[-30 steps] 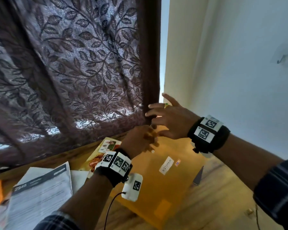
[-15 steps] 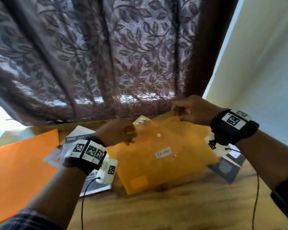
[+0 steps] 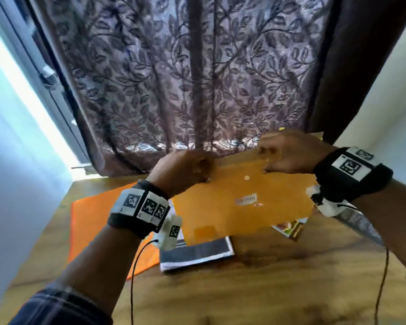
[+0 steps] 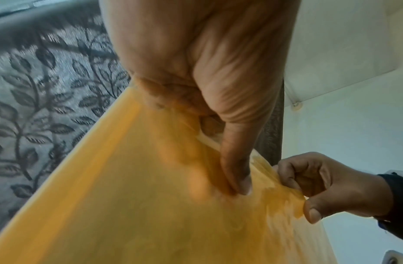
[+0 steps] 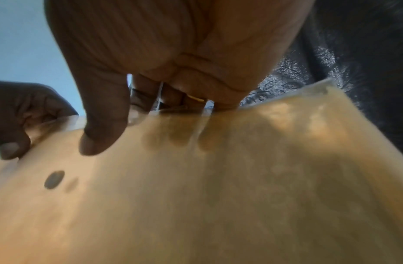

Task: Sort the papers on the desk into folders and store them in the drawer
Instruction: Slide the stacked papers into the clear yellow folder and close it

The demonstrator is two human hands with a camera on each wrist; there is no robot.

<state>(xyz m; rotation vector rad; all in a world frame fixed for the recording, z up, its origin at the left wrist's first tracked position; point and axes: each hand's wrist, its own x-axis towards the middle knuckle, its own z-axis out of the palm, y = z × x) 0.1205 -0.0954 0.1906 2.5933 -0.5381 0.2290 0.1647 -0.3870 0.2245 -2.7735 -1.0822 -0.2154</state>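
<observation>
A yellow plastic folder [image 3: 232, 207] with a snap button and a small white label is held tilted above the wooden desk [image 3: 267, 282]. My left hand [image 3: 185, 170] pinches its top edge on the left, thumb in front [image 4: 236, 171]. My right hand [image 3: 288, 153] pinches the same edge on the right, thumb on the front face [image 5: 101, 132] and fingers behind the translucent folder [image 5: 196, 187]. Under the folder lie a black-and-white printed paper [image 3: 197, 254] and a colourful leaflet [image 3: 291, 228]. An orange folder [image 3: 92, 221] lies flat on the desk at the left.
A leaf-patterned curtain [image 3: 197, 73] hangs right behind the desk's far edge. A white wall [image 3: 396, 102] closes the right side, and a bright window frame [image 3: 45, 78] stands at the left. Another dark printed sheet [image 3: 361, 226] lies under my right wrist. Cables trail from both wrists.
My right hand went from spread by the curtain to pinching the folder's top edge. The yellow folder has been lifted and tilted up by both hands; the view swung left.
</observation>
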